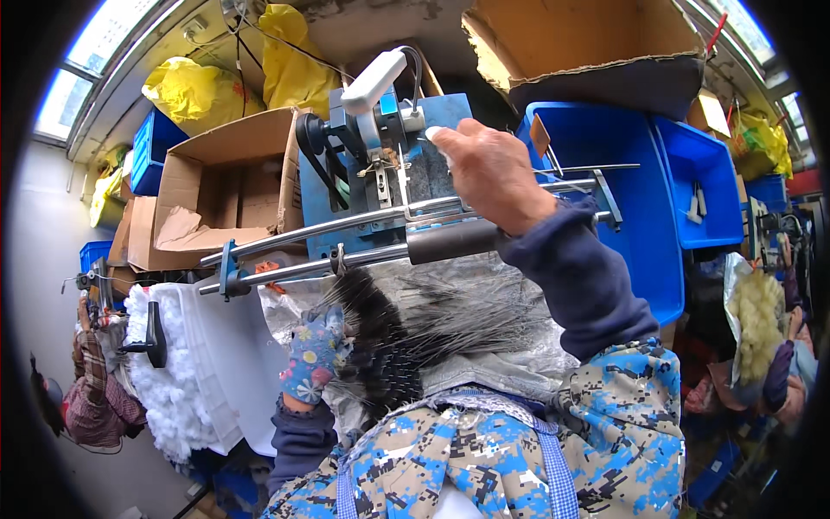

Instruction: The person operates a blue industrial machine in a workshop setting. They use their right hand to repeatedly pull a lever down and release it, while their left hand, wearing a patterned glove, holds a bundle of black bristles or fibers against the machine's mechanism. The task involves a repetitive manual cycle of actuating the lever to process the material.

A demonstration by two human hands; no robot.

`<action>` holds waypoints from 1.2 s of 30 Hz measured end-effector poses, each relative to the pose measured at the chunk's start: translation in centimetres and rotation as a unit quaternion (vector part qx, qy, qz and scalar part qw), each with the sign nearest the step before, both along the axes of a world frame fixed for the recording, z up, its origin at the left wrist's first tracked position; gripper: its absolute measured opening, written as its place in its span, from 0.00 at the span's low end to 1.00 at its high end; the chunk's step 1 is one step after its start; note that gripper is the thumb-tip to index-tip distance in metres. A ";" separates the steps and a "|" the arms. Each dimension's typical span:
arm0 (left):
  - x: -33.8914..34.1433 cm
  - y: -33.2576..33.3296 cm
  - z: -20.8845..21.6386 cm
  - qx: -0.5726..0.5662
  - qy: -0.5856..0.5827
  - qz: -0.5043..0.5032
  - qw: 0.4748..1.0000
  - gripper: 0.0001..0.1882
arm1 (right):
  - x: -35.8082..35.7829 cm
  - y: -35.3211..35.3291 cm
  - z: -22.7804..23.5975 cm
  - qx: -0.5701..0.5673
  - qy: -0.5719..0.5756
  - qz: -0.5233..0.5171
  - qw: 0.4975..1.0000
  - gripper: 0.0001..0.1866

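My left hand (314,353) wears a floral glove. Its fingers curl in beside a dark mass of black bristles (376,333); what they grip is hidden. Thin metal wires (471,311) lie spread to the right of the bristles, over a silvery sheet (450,368) across my lap. My bare right hand (497,169) is closed above the right side of a blue machine (363,156), a white cover on one fingertip. Whatever is under that palm is out of sight. Two steel rods (372,257) with a dark sleeve (451,240) cross in front of the machine.
Cardboard boxes (164,229) stand left of the machine. At the right are blue bins (644,233), with a large carton (596,65) behind them. White fluffy material (169,381) lies at the left. Other people work at both far sides.
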State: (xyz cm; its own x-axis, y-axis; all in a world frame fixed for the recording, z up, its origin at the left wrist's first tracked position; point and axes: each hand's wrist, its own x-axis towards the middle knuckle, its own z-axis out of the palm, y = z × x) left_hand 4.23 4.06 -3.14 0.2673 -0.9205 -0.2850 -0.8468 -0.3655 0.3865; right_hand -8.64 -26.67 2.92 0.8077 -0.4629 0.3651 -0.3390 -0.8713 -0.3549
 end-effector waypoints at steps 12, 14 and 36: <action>0.7 -0.2 0.1 -0.113 0.040 0.033 0.992 0.13 | 4.7 -2.7 -6.6 -0.058 0.102 -0.008 0.993 0.07; 0.1 -1.1 0.6 -0.139 0.028 0.026 0.989 0.13 | 4.9 -2.8 -6.7 -0.045 0.125 -0.004 0.991 0.07; -3.1 -4.0 2.8 -0.273 0.000 0.011 0.962 0.10 | 5.0 -3.3 -7.5 0.007 0.055 0.011 0.998 0.08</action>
State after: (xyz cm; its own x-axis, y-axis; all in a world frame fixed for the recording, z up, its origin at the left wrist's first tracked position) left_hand 1.12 0.04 -0.38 0.2882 -0.9270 0.2400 -0.8407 -0.1250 0.5268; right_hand -3.60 -29.97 -4.60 0.8521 -0.4493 0.2684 -0.3576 -0.8743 -0.3282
